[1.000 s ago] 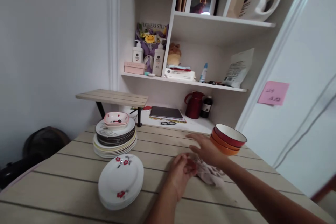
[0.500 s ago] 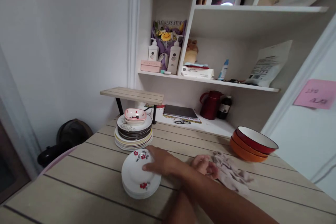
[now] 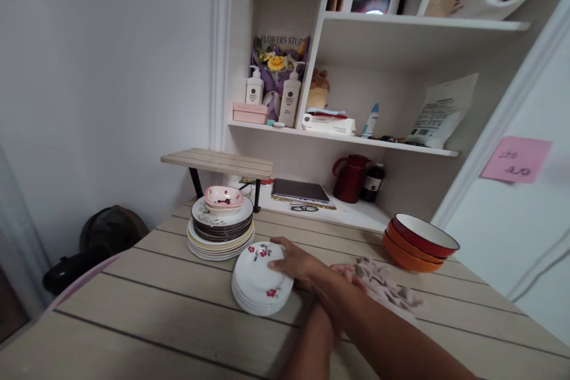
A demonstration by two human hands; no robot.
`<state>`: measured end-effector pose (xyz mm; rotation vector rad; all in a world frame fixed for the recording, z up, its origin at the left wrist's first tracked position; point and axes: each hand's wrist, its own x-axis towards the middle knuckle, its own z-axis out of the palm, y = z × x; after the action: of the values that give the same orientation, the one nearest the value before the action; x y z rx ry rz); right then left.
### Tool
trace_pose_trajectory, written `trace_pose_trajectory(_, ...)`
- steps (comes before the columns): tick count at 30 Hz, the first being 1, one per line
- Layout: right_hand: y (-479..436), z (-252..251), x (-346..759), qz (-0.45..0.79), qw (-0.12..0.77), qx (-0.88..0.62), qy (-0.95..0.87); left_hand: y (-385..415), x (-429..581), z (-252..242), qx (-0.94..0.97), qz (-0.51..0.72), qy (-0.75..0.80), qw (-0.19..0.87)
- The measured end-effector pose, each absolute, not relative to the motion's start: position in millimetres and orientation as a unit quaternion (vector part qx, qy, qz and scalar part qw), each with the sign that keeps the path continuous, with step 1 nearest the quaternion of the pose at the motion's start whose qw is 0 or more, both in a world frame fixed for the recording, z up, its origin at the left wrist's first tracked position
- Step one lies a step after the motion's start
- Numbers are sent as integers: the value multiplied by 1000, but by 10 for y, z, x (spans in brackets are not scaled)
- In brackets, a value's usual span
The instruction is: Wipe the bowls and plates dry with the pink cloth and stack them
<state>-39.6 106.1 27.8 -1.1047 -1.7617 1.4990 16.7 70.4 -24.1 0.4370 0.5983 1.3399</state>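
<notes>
My right hand [image 3: 291, 262] grips the right rim of a stack of small white plates [image 3: 260, 282] with red flowers. Its thumb lies on the top plate and the fingers go over the far edge. The right forearm crosses above the left one. Partly hidden behind the right wrist, my left hand [image 3: 348, 273] rests on the table with loosely curled fingers. It lies against a crumpled beige cloth [image 3: 385, 288], with no grip on it visible. Behind the small plates stands a taller stack of plates [image 3: 222, 234], topped by pink-rimmed dishes [image 3: 224, 197].
Nested orange and red bowls [image 3: 418, 243] stand at the right. A small wooden riser [image 3: 218, 161] stands behind the tall stack. Along the back are a dark laptop [image 3: 300, 190], glasses [image 3: 304, 208], a red jug [image 3: 351, 178] and a dark bottle [image 3: 373, 183], under white shelves.
The small plate stack has shifted right and slightly back along the table, with my right hand on it. More of my left hand is now covered by the right wrist. The view has turned slightly.
</notes>
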Motion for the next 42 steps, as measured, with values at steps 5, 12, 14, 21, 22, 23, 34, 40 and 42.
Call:
trace_pose_trajectory(5,1102,320,-413,464,256,-504,-682,718,131,-233,245,594,250,725)
trace_pose_trajectory(12,970,490,-326,303,214,-547,-751,710,131,-235,262,593,247,720)
trace_pose_trajectory(14,897,551,-279,272,230,-540,-763,692,118,-219,265,593,245,720)
trace_pose_trajectory(21,898,781,577,173,422,-465,-759,639,9,-80,278,591,236,719)
trace_pose_trajectory(22,907,768,780,157,417,-500,-743,625,-11,-61,285,588,235,720)
trace_pose_trajectory(23,904,731,975,142,395,-543,-727,608,-31,-44,290,585,235,720)
trace_pose_trajectory(34,715,83,1350,165,346,-605,-698,538,-109,7,362,637,361,577)
trace_pose_trajectory(40,807,109,1592,142,389,-653,-634,592,-149,-20,417,682,462,384)
trace_pose_trajectory(42,811,81,1618,144,382,-663,-628,597,-136,-25,444,676,473,349)
